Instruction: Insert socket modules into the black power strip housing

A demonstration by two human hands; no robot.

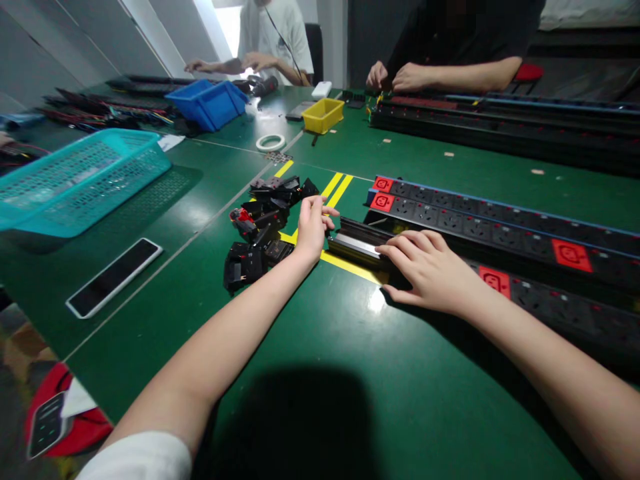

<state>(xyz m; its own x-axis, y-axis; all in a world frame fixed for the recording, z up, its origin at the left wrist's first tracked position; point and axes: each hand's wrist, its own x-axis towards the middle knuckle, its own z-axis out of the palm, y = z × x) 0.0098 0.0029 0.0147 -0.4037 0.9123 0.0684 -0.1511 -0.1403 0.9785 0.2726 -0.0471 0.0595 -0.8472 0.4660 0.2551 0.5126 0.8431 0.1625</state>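
Observation:
A power strip [537, 300] with black sockets and a red one lies slanting across the right side, its bare metal channel end pointing left. My right hand [433, 270] grips this strip near that end, fingers over the top and thumb along the front side. Right by the channel's open end is my left hand [312, 230], its fingers bent; whatever they hold is hidden. Left of that hand, a pile of black plastic socket parts [245, 263] lies on the green table, with a small red piece [243, 215] among them.
Two more power strips [465, 217] lie behind mine. At left are a teal basket [100, 157] and a phone [115, 277]. Farther back stand a blue bin [207, 103], a yellow bin [323, 116] and a tape roll [271, 143]. Two people work across the table [320, 373].

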